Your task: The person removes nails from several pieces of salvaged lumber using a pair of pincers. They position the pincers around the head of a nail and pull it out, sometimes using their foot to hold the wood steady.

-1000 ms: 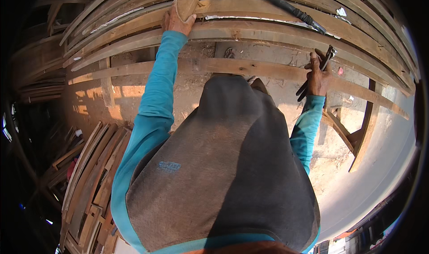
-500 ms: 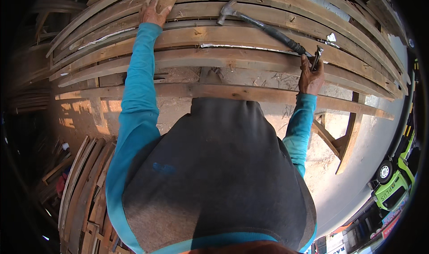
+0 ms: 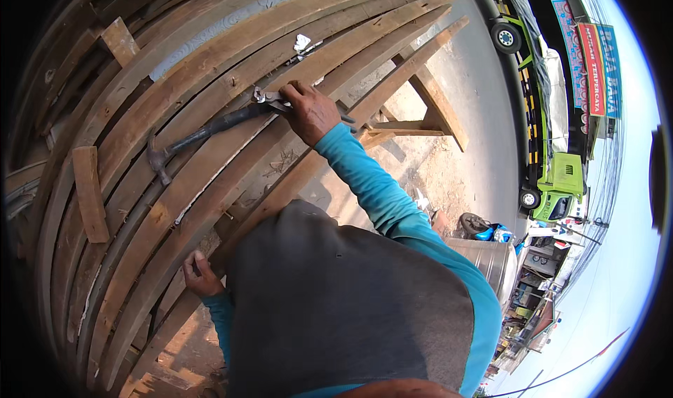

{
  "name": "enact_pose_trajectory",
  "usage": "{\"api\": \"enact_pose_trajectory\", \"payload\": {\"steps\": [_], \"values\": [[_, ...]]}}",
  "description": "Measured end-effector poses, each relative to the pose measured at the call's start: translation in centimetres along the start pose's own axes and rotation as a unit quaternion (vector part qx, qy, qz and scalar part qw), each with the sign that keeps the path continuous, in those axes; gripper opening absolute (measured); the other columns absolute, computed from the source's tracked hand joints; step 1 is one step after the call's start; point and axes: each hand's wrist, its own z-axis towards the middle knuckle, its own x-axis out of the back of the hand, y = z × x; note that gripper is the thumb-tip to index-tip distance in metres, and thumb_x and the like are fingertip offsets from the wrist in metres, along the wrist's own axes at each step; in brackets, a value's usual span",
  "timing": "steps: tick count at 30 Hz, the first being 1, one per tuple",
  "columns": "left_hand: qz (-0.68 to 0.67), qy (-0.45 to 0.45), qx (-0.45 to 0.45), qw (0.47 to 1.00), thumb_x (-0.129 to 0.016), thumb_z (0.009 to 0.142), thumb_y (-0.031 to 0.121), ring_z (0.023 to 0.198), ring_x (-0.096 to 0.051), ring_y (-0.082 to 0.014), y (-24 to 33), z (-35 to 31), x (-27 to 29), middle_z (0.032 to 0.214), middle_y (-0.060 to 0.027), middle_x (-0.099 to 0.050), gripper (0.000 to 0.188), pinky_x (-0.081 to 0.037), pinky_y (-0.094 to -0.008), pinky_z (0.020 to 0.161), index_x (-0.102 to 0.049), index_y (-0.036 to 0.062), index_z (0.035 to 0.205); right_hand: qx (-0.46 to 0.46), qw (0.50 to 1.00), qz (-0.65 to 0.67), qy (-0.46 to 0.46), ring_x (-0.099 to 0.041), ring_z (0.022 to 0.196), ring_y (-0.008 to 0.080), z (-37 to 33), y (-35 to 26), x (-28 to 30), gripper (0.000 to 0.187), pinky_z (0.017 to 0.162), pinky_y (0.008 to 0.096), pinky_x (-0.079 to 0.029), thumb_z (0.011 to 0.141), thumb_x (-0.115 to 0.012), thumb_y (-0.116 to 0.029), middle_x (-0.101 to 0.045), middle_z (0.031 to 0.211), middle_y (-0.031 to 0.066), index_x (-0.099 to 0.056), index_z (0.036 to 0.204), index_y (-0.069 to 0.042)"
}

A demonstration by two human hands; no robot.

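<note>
My right hand (image 3: 313, 112) is closed around a pair of metal pliers (image 3: 270, 99), its jaws pointing left and its handle ends showing past my wrist. Just beside the jaws lies the grip end of a claw hammer (image 3: 224, 122), resting across long wooden beams (image 3: 203, 170) with its head to the left. Lower down, my left hand (image 3: 202, 277) hovers by the nearest beams, thumb and fingers drawn together; whether something small sits in them is hidden. A short wood block (image 3: 90, 195) rests across the beams at the far left.
Nails stick out of several beams, one nail (image 3: 228, 216) near my left hand. A wooden trestle leg (image 3: 440, 111) stands under the beams' right end. Beyond it runs a road with a green truck (image 3: 561, 170). A motorcycle (image 3: 484, 226) is parked at the right.
My view has swung to the right. My left hand has let go of the short wood block and come back near my body. The pliers are still in my right hand, now lying flatter.
</note>
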Motion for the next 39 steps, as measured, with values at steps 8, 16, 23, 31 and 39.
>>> {"api": "enact_pose_trajectory", "payload": {"steps": [8, 16, 23, 31, 39], "values": [[-0.445, 0.138, 0.286, 0.837, -0.07, 0.087, 0.054, 0.128, -0.048, -0.0326, -4.4, 3.3, -0.6, 0.139, -0.0195, -0.047, 0.087, -0.042, -0.0444, 0.109, -0.035, 0.003, 0.147, 0.06, 0.995, 0.053, 0.058, -0.063, 0.095, 0.0386, 8.4, 0.4, 1.7, 0.028, 0.079, 0.046, -0.053, 0.086, -0.07, -0.02, -0.063, 0.107, 0.0148, -0.06, 0.109, -0.008], [-0.507, 0.243, 0.302, 0.77, -0.076, 0.08, 0.041, 0.12, -0.051, -0.0267, -6.1, 7.6, 2.4, 0.132, -0.0114, -0.051, 0.065, -0.046, -0.0436, 0.098, -0.051, 0.0101, 0.131, -0.069, 0.959, 0.184, 0.202, -0.06, 0.086, 0.0333, 1.0, 0.0, -3.4, 0.044, 0.076, 0.0435, -0.049, 0.083, -0.077, -0.036, -0.064, 0.094, 0.0165, -0.06, 0.102, 0.001], [-0.542, 0.268, 0.268, 0.75, -0.075, 0.08, 0.032, 0.098, -0.064, -0.0239, -6.8, 6.0, 1.8, 0.11, -0.0064, -0.064, 0.043, -0.054, -0.041, 0.073, -0.061, 0.0116, 0.116, -0.295, 0.859, 0.357, 0.219, -0.056, 0.072, 0.0239, -4.4, 8.3, -7.5, 0.068, 0.07, 0.0409, -0.048, 0.077, -0.081, -0.055, -0.062, 0.08, 0.0166, -0.059, 0.089, 0.009], [-0.452, 0.374, 0.283, 0.759, -0.075, 0.078, 0.028, 0.096, -0.066, -0.0295, -3.0, -0.9, 0.8, 0.112, -0.014, -0.064, 0.054, -0.058, -0.0467, 0.077, -0.058, -0.0004, 0.121, -0.406, 0.83, 0.309, 0.225, -0.061, 0.076, 0.0259, -4.7, 10.6, -4.4, 0.068, 0.069, 0.0414, -0.049, 0.075, -0.083, -0.054, -0.065, 0.088, 0.0179, -0.062, 0.091, 0.009], [-0.356, 0.366, 0.339, 0.79, -0.077, 0.075, 0.043, 0.116, -0.055, -0.0333, -1.2, -5.1, 1.4, 0.135, -0.017, -0.054, 0.081, -0.049, -0.0572, 0.088, -0.049, -0.0006, 0.138, -0.343, 0.8, 0.46, 0.173, -0.063, 0.105, 0.0327, -10.1, 13.2, -3.4, 0.083, 0.085, 0.0532, -0.05, 0.075, -0.08, -0.058, -0.064, 0.12, 0.0223, -0.062, 0.12, 0.009]]}}
